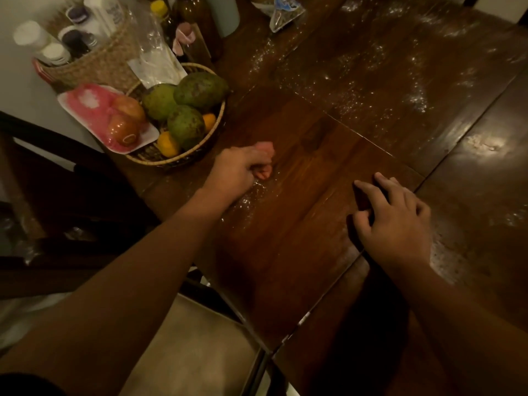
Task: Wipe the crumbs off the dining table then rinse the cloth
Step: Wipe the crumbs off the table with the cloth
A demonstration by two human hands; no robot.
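The wiping step looks to be in hand: the left hand (238, 167) grips a pinkish bunched cloth (264, 148) on the table (300, 252) beside the fruit basket (183, 161); the right hand (395, 224) rests there, fingers spread, holding nothing; next the cloth must reach the crumbs (371, 90) scattered farther out.

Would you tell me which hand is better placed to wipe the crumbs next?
Left, I think: the left hand grips the pink cloth, with crumbs right beside its wrist. The right hand rests bare on the table, holding nothing.
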